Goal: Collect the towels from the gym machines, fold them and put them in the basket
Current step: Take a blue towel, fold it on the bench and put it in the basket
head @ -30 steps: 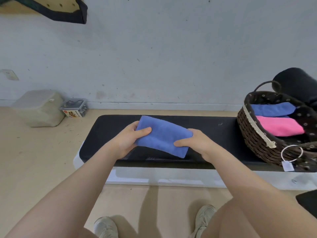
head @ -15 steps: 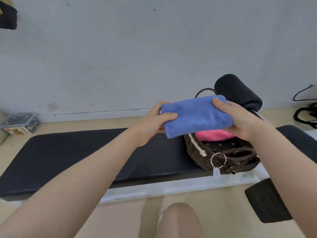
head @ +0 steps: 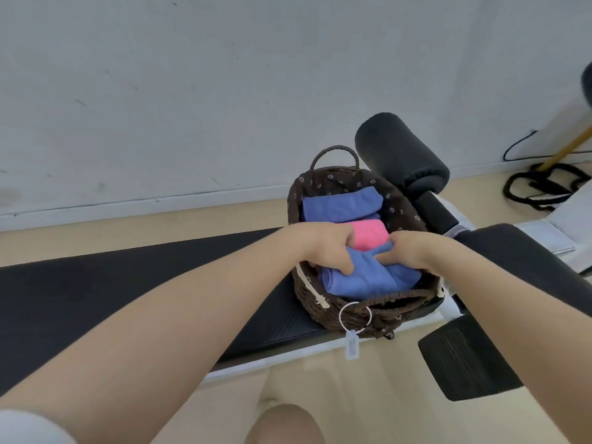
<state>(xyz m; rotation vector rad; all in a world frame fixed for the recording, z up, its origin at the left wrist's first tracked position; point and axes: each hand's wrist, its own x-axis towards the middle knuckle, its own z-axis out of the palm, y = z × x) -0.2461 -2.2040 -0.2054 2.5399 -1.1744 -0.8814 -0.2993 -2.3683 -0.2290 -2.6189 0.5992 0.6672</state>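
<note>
The folded blue towel [head: 368,278] sits in the near end of the wicker basket [head: 333,307], and both hands are on top of it. Left hand [head: 323,248] has its fingers curled down onto the towel's left part, right hand [head: 413,251] presses on the right part, fingertips nearly meeting in the middle. So both are closed down on the same towel, close together.

Just past the knuckles there's a pink towel [head: 371,233], and beyond that another blue towel [head: 342,205] at the far end of the basket. The basket has a dark liner with little flower prints and a loop handle [head: 334,152] on the far side.

Labels: a small white tag [head: 351,346] hangs on a white plastic ring from the near rim, below the hands. Whatever's printed on it is too small to read.

The basket rests on a black padded bench [head: 128,290] that runs out under the left forearm. Beyond the right hand is a black foam roller pad [head: 400,155], and below the right forearm a black ribbed pedal-like pad [head: 464,357]. Far right, black cables [head: 544,187] lie on the floor by the wall. Nothing blocks the basket except the hands themselves.
</note>
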